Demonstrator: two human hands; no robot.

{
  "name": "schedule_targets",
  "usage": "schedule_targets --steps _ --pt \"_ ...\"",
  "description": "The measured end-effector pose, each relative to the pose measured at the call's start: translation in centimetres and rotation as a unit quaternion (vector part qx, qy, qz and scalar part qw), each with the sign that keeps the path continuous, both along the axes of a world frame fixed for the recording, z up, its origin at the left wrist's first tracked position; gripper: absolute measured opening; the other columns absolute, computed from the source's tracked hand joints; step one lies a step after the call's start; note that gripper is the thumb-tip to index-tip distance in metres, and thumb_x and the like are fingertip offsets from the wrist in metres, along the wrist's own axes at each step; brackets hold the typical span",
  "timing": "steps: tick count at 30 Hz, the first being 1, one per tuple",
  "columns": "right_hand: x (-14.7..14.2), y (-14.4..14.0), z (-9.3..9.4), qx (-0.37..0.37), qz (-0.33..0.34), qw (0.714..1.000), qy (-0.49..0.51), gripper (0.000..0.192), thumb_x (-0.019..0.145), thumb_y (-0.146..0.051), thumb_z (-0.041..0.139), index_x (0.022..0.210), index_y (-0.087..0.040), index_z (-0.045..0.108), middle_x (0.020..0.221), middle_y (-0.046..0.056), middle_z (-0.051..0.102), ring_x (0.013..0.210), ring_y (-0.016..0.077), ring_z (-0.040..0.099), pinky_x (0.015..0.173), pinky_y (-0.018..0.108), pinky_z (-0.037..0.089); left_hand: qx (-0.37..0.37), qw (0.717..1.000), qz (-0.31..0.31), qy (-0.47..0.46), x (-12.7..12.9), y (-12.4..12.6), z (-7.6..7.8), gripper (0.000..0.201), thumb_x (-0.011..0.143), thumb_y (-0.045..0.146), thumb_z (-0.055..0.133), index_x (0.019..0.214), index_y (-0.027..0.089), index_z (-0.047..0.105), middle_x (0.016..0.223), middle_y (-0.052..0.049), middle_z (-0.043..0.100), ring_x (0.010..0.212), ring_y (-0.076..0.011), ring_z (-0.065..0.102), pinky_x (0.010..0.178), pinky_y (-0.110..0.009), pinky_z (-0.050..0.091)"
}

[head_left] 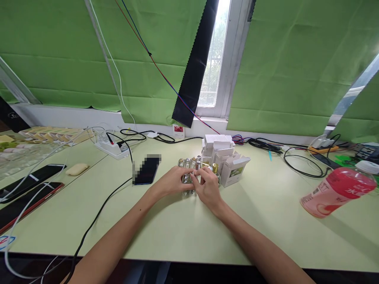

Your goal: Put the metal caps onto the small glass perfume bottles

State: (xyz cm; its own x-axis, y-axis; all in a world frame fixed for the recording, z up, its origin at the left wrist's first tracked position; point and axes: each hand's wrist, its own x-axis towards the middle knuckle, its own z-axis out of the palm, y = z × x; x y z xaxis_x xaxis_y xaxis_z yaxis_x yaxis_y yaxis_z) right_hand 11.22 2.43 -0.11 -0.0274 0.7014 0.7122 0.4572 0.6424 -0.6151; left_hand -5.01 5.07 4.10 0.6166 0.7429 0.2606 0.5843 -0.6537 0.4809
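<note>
At the centre of the frame, a small glass vial [187, 180] is pinched between left hand [173, 182] and right hand [208, 187], beside white boxes [225, 157]

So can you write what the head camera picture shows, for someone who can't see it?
Two bare hands, the left hand and right hand, meet over a cluster of small glass bottles with silver and gold caps on a pale green table. Open white boxes stand just behind, a phone lies to the left, and a pink drink bottle is at the right.

Pale-green table [183, 228]: bottles [189, 163], boxes [225, 156], phones [29, 181]
</note>
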Motion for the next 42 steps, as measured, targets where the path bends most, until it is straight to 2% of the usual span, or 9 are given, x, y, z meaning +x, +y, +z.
schedule_targets --steps 14,25,33,38,42 --pt "0.13 -0.08 0.93 -0.020 -0.004 0.997 -0.078 0.014 0.088 -0.017 0.053 0.075 -0.020 0.055 0.077 -0.001 0.046 0.057 0.0106 0.043 0.057 0.024 0.036 0.002 1.000 -0.004 -0.001 0.10 -0.13 0.16 0.021 0.077 0.026 0.064 0.095 0.017 0.071 0.056 0.007 0.051 0.051 -0.0079 0.034 0.053 -0.021 0.028" --pt "0.12 -0.23 0.54 0.001 -0.018 0.996 -0.091 0.016 0.093 -0.018 0.051 0.080 -0.020 0.060 0.081 0.000 0.049 0.059 0.0103 0.045 0.057 0.023 0.036 0.003 1.000 0.000 0.001 0.09 -0.03 0.08 0.024 0.077 0.028 0.064 0.096 0.017 0.072 0.057 0.006 0.052 0.052 -0.0081 0.034 0.052 -0.021 0.028" --pt "-0.04 -0.53 0.84 0.014 -0.049 0.988 -0.148 0.021 0.095 -0.018 0.046 0.081 -0.019 0.062 0.086 0.003 0.052 0.060 0.0107 0.048 0.055 0.022 0.036 -0.011 1.000 0.003 -0.008 0.11 -0.20 0.22 0.016 0.076 0.026 0.063 0.086 0.015 0.070 0.062 0.005 0.056 0.055 -0.0088 0.038 0.054 -0.021 0.029" --pt "-0.13 -0.48 0.88 0.026 -0.062 0.980 -0.185 0.021 0.094 -0.014 0.045 0.082 -0.019 0.062 0.086 0.004 0.051 0.060 0.0106 0.047 0.052 0.021 0.033 -0.010 1.000 0.002 -0.005 0.14 -0.28 0.35 0.020 0.073 0.020 0.063 0.091 0.016 0.071 0.062 0.005 0.058 0.055 -0.0091 0.039 0.055 -0.021 0.031" --pt "-0.22 -0.38 0.78 0.034 -0.078 0.973 -0.215 0.022 0.092 -0.012 0.045 0.077 -0.018 0.060 0.086 0.005 0.051 0.055 0.0096 0.042 0.048 0.022 0.027 -0.007 1.000 0.009 0.001 0.18 -0.33 0.33 0.013 0.073 0.020 0.062 0.084 0.016 0.068 0.060 0.006 0.055 0.054 -0.0087 0.037 0.054 -0.022 0.030"
